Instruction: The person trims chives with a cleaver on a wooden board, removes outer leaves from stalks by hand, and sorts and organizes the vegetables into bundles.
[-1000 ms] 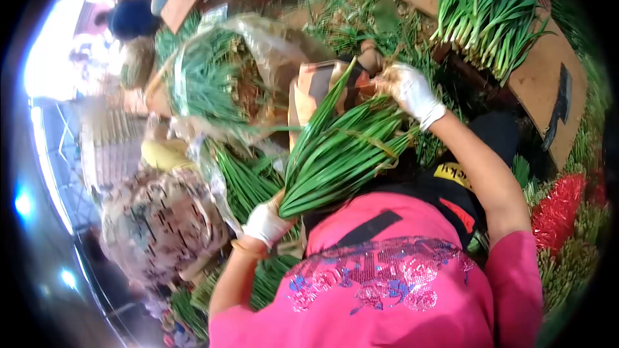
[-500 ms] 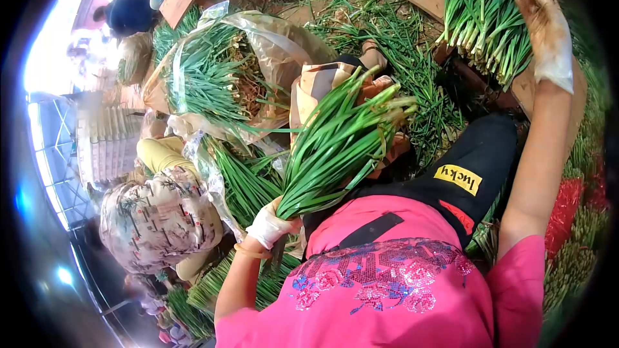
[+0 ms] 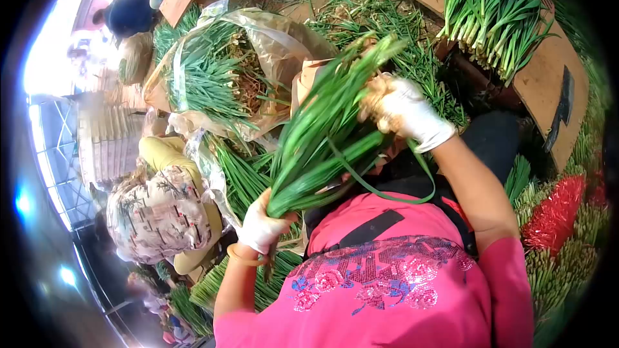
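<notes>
My left hand (image 3: 263, 224), in a whitish glove, is closed around the leafy end of a bunch of garlic chives (image 3: 322, 135). The bunch slants up across my lap, its stem ends blurred near the top. My right hand (image 3: 401, 111), its glove browned at the fingers, is curled against the bunch's right side near the stems. A long loose leaf (image 3: 393, 198) loops down below it. What exactly the right fingers pinch is partly hidden. A pile of garlic chives (image 3: 493, 13) lies on a board (image 3: 548, 90) at upper right, beside a dark strip (image 3: 562, 109).
An open plastic bag (image 3: 277, 38) of greens (image 3: 206, 84) stands ahead to the left. A person in a patterned top (image 3: 164, 212) bends at left. Loose leaves (image 3: 380, 13) litter the ground. Red ties (image 3: 556, 212) lie on upright bundles (image 3: 554, 277) at right.
My right hand has come down and left from the pile at upper right to the bunch. The bunch has tilted more upright; my left hand keeps its hold.
</notes>
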Motion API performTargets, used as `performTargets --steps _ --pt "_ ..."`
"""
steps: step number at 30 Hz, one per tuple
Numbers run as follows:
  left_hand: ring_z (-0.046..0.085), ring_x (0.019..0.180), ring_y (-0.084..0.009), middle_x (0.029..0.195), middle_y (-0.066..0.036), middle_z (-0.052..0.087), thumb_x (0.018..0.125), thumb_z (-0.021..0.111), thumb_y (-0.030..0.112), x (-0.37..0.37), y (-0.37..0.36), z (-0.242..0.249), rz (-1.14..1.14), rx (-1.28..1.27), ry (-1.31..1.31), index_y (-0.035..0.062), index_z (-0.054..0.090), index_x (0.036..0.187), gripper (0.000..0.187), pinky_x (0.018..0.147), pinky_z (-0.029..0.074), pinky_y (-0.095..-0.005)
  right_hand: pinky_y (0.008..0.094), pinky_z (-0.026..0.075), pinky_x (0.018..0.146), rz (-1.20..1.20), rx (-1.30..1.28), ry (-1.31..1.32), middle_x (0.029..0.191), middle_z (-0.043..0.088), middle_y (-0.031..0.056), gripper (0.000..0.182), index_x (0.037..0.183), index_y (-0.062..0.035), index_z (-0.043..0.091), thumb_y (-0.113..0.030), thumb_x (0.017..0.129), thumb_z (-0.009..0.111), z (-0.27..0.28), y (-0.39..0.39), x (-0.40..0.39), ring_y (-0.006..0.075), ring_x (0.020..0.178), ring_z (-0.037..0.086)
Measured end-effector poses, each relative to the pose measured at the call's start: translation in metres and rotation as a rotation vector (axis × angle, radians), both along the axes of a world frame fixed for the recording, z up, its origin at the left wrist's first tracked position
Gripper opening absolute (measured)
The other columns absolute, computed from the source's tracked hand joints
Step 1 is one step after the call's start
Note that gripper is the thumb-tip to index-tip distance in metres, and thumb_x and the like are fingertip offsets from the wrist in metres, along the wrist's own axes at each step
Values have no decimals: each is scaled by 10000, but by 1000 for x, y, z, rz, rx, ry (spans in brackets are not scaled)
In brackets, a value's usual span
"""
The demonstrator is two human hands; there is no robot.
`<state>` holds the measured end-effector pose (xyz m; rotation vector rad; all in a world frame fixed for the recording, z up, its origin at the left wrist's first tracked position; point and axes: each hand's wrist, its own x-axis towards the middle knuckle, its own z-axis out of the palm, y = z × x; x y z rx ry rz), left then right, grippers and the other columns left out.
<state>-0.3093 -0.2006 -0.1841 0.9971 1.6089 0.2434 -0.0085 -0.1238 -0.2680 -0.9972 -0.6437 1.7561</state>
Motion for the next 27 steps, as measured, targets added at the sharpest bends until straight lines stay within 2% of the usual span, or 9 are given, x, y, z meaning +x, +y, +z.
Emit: performTargets --steps 6,8,10,15,19,21,25,26,27 --pt "549 538 -126 746 -95 633 690 667 -5 -53 -5 -54 77 -213 -309 3 554 1035 364 479 444 -221 149 314 364 -677 143 -227 751 583 13 203 1002 -37 589 -211 908 544 9 2 125 11 459 390" --pt "545 534 -129 747 -99 631 690 651 -21 -49 -10 -59 102 -243 -331 -7 556 1032 355 483 442 -223 157 327 358 -937 250 223 787 572 50 162 913 -13 537 -151 935 454 22 -15 150 48 419 397" --pt "527 512 -139 742 -105 616 674 628 -3 -54 -14 -69 57 -255 -348 -28 571 1030 362 472 418 -231 190 367 362 -795 481 719 553 453 20 232 787 -28 465 -129 964 352 24 -34 212 93 339 369" --pt "523 515 -148 744 -118 600 660 604 20 -50 -17 -74 113 -338 -440 -41 576 985 331 475 407 -240 171 349 373 -1105 233 28 604 540 10 218 932 -11 568 -191 951 447 40 -40 165 57 373 370" --pt "537 529 -154 741 -119 602 665 607 -6 -51 -21 -80 98 -359 -448 -39 583 983 320 471 416 -244 157 301 396 -236 -60 -430 735 592 -11 212 1029 -58 603 -203 874 607 -24 -22 73 31 528 515" --pt "547 537 -155 745 -120 609 667 613 -21 -39 -24 -71 97 -330 -395 -34 589 983 317 471 421 -246 207 383 433 -63 -62 -200 743 615 13 244 982 -15 598 -169 808 672 -47 -7 30 75 517 549" --pt "562 523 -126 718 -85 649 657 705 14 -24 -26 -51 60 -186 -245 13 614 949 305 452 418 -225 269 430 467 219 28 -636 640 602 48 269 848 -4 629 -256 771 683 -49 17 -3 122 476 540" --pt "555 523 -120 712 -78 644 669 700 26 -21 -23 -46 59 -182 -253 17 614 947 291 458 415 -226 298 458 496 184 102 -696 617 603 65 234 825 -47 640 -280 806 626 -36 13 -5 163 497 567" --pt "548 522 -114 705 -71 640 682 695 38 -18 -22 -40 62 -180 -262 22 613 946 277 464 411 -228 333 481 528 137 616 -1022 589 592 75 225 797 -80 641 -293 826 575 -38 9 -7 213 534 595"
